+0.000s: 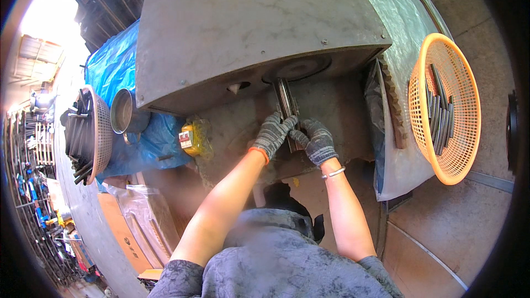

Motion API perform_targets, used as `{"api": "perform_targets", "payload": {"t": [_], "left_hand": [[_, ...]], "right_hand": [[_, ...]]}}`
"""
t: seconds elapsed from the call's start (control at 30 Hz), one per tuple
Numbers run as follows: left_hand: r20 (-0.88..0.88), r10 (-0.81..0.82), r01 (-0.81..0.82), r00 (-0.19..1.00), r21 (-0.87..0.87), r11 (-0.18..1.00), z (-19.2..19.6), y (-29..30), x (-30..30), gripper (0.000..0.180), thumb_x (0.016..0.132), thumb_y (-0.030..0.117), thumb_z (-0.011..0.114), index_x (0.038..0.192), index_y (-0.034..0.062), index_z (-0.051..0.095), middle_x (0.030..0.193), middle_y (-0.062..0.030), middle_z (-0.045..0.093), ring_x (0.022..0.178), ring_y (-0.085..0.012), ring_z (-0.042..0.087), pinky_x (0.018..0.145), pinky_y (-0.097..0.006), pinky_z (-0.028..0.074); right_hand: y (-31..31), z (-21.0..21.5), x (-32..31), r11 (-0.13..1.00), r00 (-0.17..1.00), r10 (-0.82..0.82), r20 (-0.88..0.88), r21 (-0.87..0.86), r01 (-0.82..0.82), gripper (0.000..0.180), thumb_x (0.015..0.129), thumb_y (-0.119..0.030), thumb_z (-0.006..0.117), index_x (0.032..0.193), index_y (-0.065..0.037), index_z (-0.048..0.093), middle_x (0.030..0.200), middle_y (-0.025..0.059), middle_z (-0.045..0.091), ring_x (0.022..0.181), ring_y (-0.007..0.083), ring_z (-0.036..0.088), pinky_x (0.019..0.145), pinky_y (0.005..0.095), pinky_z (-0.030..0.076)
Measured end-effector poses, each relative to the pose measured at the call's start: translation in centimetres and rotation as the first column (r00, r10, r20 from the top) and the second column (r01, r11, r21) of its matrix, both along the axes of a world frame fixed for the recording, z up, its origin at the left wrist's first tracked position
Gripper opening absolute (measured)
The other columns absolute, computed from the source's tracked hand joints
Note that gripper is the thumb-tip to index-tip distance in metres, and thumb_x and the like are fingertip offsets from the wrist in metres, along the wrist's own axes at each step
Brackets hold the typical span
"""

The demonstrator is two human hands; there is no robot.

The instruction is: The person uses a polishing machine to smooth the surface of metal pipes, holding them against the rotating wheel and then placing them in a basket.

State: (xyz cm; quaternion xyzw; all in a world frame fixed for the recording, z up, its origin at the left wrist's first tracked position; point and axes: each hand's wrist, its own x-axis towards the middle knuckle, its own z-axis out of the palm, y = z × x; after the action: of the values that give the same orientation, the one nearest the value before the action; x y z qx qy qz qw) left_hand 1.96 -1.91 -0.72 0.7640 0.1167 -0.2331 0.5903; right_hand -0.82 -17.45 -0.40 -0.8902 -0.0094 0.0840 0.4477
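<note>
A shiny metal bar (284,95) sticks out toward me from under the front of a big grey machine housing (254,16). My left hand (273,134), in a grey knit glove with an orange cuff, is closed round the bar's near part from the left. From the right, my right hand (316,141) in a similar glove bends its fingers against the near end. A short dark piece of metal shows between the two hands. Whether a separate part sits inside the fingers is hidden by the gloves.
At the right stands an orange plastic basket (470,127) with several dark tubes (440,118). Another basket (102,138) at the left holds black tubes (79,138). Beside it are a metal mug (128,113), a blue plastic sheet (116,49) and a yellow packet (196,137).
</note>
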Motion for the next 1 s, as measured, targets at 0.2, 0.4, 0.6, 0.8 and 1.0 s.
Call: {"api": "perform_targets", "payload": {"t": [0.2, 0.4, 0.6, 0.8, 1.0], "left_hand": [[0.079, 0.026, -0.021, 0.997, -0.07, 0.997, -0.9, -0.5, -0.2, 0.037, 0.087, 0.032, 0.063, 0.101, -0.0023, 0.063, 0.088, -0.0139, 0.065, 0.076, -0.0222, 0.056, 0.072, -0.036, 0.046], [0.015, -0.054, 0.053, 0.998, 0.045, 0.998, 0.8, 0.0, 0.3, 0.042, 0.087, 0.036, 0.063, 0.1, -0.0037, 0.062, 0.089, -0.0187, 0.063, 0.081, -0.0242, 0.056, 0.075, -0.035, 0.046], [0.028, -0.049, 0.047, 0.998, 0.058, 0.997, 1.7, -0.3, 0.1, 0.05, 0.087, 0.039, 0.063, 0.105, -0.0076, 0.059, 0.094, -0.0211, 0.063, 0.087, -0.0287, 0.057, 0.081, -0.036, 0.045], [0.062, -0.047, 0.039, 0.997, 0.123, 0.992, -0.4, 0.0, 0.1, 0.051, 0.087, 0.038, 0.062, 0.108, -0.0077, 0.059, 0.097, -0.0208, 0.064, 0.09, -0.0291, 0.058, 0.082, -0.036, 0.045], [0.045, 0.014, -0.013, 0.999, -0.023, 1.0, 1.1, -0.7, -0.1, 0.042, 0.087, 0.035, 0.063, 0.102, -0.0044, 0.062, 0.089, -0.0148, 0.064, 0.081, -0.0225, 0.056, 0.076, -0.034, 0.045]], "right_hand": [[0.8, 1.1, -0.1, 0.99, 1.0, -0.029, -0.008, -0.14, 0.028, 0.036, 0.076, -0.034, 0.073, 0.097, -0.005, 0.068, 0.095, 0.0186, 0.064, 0.09, 0.0364, 0.061, 0.078, 0.0435, 0.048], [-0.1, 0.4, -0.1, 0.999, 0.999, -0.007, 0.042, 0.047, 0.005, 0.037, 0.074, -0.034, 0.074, 0.095, -0.005, 0.068, 0.093, 0.018, 0.065, 0.088, 0.0363, 0.061, 0.076, 0.0436, 0.048], [0.6, 0.7, -0.2, 0.992, 0.999, -0.014, 0.033, -0.122, 0.018, 0.036, 0.075, -0.034, 0.073, 0.095, -0.004, 0.068, 0.091, 0.0187, 0.064, 0.085, 0.0373, 0.061, 0.075, 0.0436, 0.049], [0.4, 0.0, 0.0, 1.0, 0.999, -0.012, 0.038, 0.008, 0.011, 0.035, 0.073, -0.032, 0.075, 0.093, -0.004, 0.067, 0.089, 0.0178, 0.064, 0.085, 0.035, 0.061, 0.075, 0.0422, 0.048], [0.8, 0.6, -0.3, 0.992, 0.997, -0.057, 0.045, -0.106, 0.061, 0.037, 0.074, -0.036, 0.073, 0.093, -0.004, 0.068, 0.09, 0.0183, 0.064, 0.088, 0.0363, 0.06, 0.077, 0.0445, 0.048]]}}
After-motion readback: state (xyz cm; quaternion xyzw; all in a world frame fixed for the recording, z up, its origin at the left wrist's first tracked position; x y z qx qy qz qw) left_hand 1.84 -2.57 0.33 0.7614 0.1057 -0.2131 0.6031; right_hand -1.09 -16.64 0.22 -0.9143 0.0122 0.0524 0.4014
